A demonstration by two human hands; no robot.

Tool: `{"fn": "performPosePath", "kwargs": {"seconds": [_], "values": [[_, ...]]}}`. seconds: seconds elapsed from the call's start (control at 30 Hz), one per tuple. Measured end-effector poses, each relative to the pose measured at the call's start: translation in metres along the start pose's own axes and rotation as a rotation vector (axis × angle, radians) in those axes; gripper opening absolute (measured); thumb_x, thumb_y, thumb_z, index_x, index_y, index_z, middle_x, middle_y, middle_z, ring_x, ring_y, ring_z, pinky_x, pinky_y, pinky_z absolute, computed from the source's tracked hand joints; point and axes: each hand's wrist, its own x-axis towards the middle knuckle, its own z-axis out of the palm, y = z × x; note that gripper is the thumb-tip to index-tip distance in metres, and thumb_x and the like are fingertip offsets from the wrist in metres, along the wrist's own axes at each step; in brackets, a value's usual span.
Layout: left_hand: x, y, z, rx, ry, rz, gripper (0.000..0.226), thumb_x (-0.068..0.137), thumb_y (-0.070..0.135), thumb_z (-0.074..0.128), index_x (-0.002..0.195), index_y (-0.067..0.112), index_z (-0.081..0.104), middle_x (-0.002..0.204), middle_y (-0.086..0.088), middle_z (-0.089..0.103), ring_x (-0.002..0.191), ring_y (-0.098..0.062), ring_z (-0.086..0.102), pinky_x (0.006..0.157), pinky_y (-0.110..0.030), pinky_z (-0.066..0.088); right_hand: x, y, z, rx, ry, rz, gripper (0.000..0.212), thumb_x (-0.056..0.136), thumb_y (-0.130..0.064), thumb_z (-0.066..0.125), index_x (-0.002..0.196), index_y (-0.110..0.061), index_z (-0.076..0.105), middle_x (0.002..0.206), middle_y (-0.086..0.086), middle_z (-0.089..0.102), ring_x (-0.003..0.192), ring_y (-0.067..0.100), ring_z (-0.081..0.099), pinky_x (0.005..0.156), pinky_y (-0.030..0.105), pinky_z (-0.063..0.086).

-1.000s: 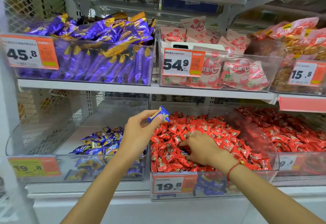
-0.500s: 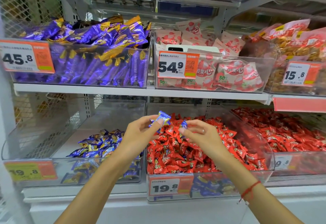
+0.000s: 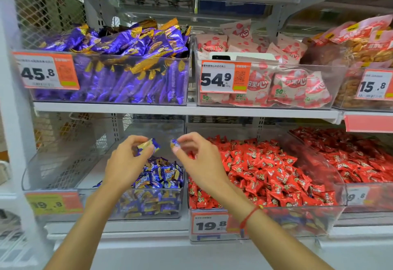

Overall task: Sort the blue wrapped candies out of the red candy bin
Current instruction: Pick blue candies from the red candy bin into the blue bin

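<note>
Pinching blue candies, left hand (image 3: 125, 163) and right hand (image 3: 200, 163).

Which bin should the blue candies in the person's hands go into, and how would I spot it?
Look at the lower shelf, under the tall purple bars. The blue candy bin sits at its left end, directly below both hands. Unlike the heaped red candy bin beside it, it holds only a small pile of blue and gold wrappers.
</note>
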Motion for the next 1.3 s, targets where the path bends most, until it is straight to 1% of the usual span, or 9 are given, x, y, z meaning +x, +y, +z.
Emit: {"fn": "performPosePath", "kwargs": {"seconds": [0.17, 0.43, 0.57, 0.7, 0.83, 0.93, 1.03, 1.17, 1.3], "values": [[0.004, -0.007, -0.006, -0.039, 0.023, 0.015, 0.028, 0.091, 0.039, 0.061, 0.116, 0.025, 0.06, 0.118, 0.007, 0.065, 0.115, -0.014, 0.059, 0.102, -0.047, 0.044, 0.008, 0.004, 0.024, -0.439, -0.169, -0.203, 0.033, 0.093, -0.034, 0.058, 0.124, -0.023, 0.058, 0.112, -0.005, 0.066, 0.116, 0.017, 0.051, 0.098, 0.035, 0.04], [-0.01, 0.031, 0.02, -0.054, 0.041, 0.242, 0.018, 0.093, 0.019, 0.059, 0.102, 0.034, 0.066, 0.098, 0.023, 0.066, 0.098, -0.006, 0.064, 0.093, -0.036, 0.049, -0.02, 0.03, -0.07, -0.459, -0.067, -0.092, 0.02, 0.093, -0.033, 0.058, 0.111, -0.03, 0.067, 0.111, -0.015, 0.066, 0.11, 0.007, 0.051, 0.093, 0.028, 0.041], [-0.03, 0.055, 0.06, -0.057, -0.163, 0.379, 0.022, 0.092, 0.018, 0.059, 0.098, 0.038, 0.067, 0.097, 0.025, 0.067, 0.095, 0.002, 0.062, 0.09, -0.031, 0.05, -0.037, 0.066, -0.145, -0.44, 0.078, 0.076, 0.013, 0.09, -0.026, 0.063, 0.099, -0.03, 0.072, 0.096, -0.018, 0.069, 0.095, 0.004, 0.062, 0.088, 0.029, 0.048], [-0.04, 0.073, 0.116, 0.089, -0.525, 0.628, 0.024, 0.095, 0.029, 0.055, 0.113, 0.042, 0.063, 0.127, 0.025, 0.057, 0.122, 0.004, 0.048, 0.107, -0.031, 0.037, -0.067, 0.114, -0.197, -0.484, 0.349, 0.256, 0.022, 0.087, -0.007, 0.062, 0.098, -0.023, 0.073, 0.094, -0.003, 0.072, 0.09, 0.019, 0.066, 0.082, 0.037, 0.053], [-0.044, 0.11, 0.185, 0.333, -0.812, 0.808, 0.039, 0.101, 0.04, 0.042, 0.139, 0.036, 0.047, 0.154, 0.009, 0.034, 0.142, -0.008, 0.025, 0.115, -0.023, 0.016, -0.08, 0.138, -0.195, -0.618, 0.4, 0.094, 0.035, 0.084, 0.005, 0.055, 0.104, -0.02, 0.071, 0.106, -0.004, 0.067, 0.104, 0.018, 0.058, 0.09, 0.032, 0.047], [-0.043, 0.115, 0.225, 0.561, -0.994, 0.9, 0.05, 0.098, 0.055, 0.038, 0.145, 0.04, 0.038, 0.16, 0.009, 0.018, 0.148, -0.012, 0.006, 0.12, -0.035, 0.004, -0.079, 0.142, -0.192, -0.61, 0.414, 0.07, 0.037, 0.085, 0.005, 0.052, 0.104, -0.021, 0.07, 0.104, -0.007, 0.065, 0.103, 0.015, 0.055, 0.083, 0.023, 0.043], [-0.026, 0.104, 0.231, 0.638, -0.954, 0.93, 0.042, 0.097, 0.053, 0.043, 0.137, 0.043, 0.048, 0.156, 0.016, 0.025, 0.145, -0.011, 0.011, 0.119, -0.044, 0.008, -0.081, 0.145, -0.198, -0.588, 0.427, 0.099, 0.037, 0.086, 0.005, 0.05, 0.103, -0.019, 0.07, 0.103, -0.006, 0.065, 0.104, 0.015, 0.053, 0.081, 0.021, 0.04], [-0.009, 0.091, 0.216, 0.706, -0.909, 0.965, 0.036, 0.097, 0.047, 0.047, 0.132, 0.042, 0.052, 0.146, 0.016, 0.037, 0.137, -0.01, 0.024, 0.111, -0.03, 0.016, -0.082, 0.143, -0.199, -0.606, 0.365, 0.105, 0.036, 0.086, 0.004, 0.051, 0.103, -0.02, 0.071, 0.102, -0.004, 0.066, 0.104, 0.015, 0.051, 0.082, 0.025, 0.044], [-0.004, 0.07, 0.193, 0.744, -0.93, 0.911, 0.066, 0.083, 0.078, 0.017, 0.137, 0.05, 0.041, 0.145, 0.02, 0.036, 0.136, -0.008, 0.026, 0.112, -0.031, 0.02, -0.083, 0.141, -0.2, -0.599, 0.328, 0.119, 0.033, 0.086, 0.001, 0.054, 0.1, -0.021, 0.073, 0.1, -0.005, 0.067, 0.108, 0.014, 0.049, 0.081, 0.029, 0.048]]}}
